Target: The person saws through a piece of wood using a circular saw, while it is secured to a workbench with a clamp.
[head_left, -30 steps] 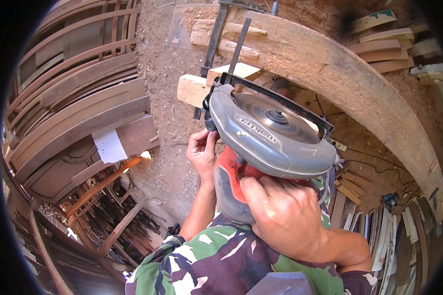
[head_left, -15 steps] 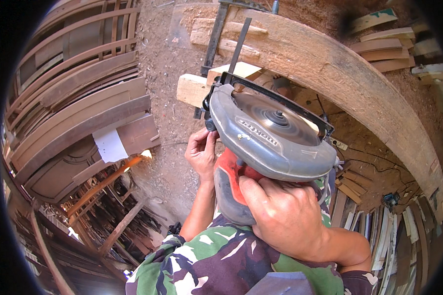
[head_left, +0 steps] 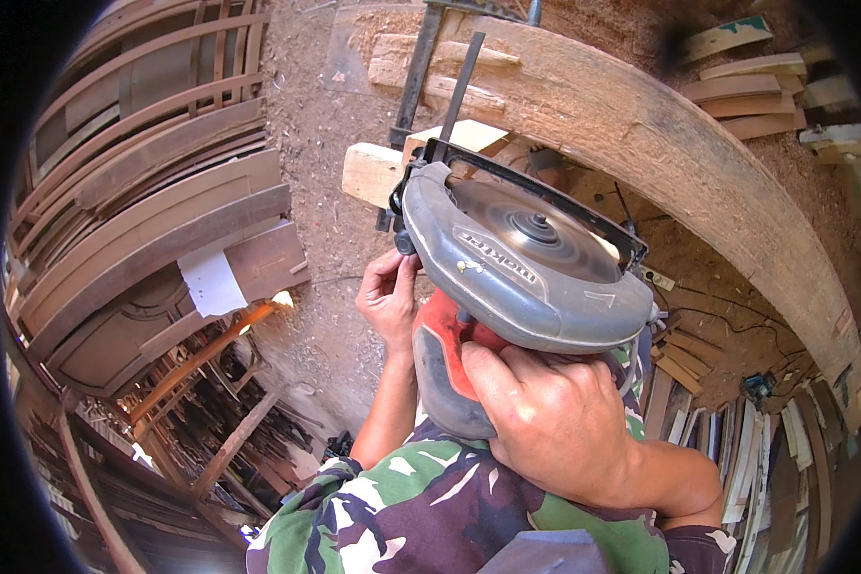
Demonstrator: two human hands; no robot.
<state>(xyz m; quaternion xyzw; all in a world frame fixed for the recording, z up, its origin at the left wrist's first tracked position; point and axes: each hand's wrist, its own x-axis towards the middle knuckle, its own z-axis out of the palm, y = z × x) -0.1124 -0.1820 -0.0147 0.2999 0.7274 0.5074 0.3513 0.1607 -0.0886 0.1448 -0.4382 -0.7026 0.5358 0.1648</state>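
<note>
A circular saw (head_left: pixel 521 263) with a grey blade guard and a red and grey body is held up close under the camera, its round blade facing upward inside the black frame of its base plate. The right hand (head_left: pixel 555 421) is clamped around the saw's rear handle, fingers wrapped over the red grip. The left hand (head_left: pixel 387 297) is closed on a small black part at the saw's left front edge, thumb and fingers pinched together there. Both forearms rise from a camouflage shirt (head_left: pixel 421 512) at the lower edge. Just beyond the saw lies a pale wooden block (head_left: pixel 373 174) beside a dark metal bar (head_left: pixel 416 91), and a long thick curved beam (head_left: pixel 679 158) sweeps across to the right. Curved wooden frame pieces (head_left: pixel 153 182) are stacked on the sawdust-covered floor (head_left: pixel 316 115) to the left.
</note>
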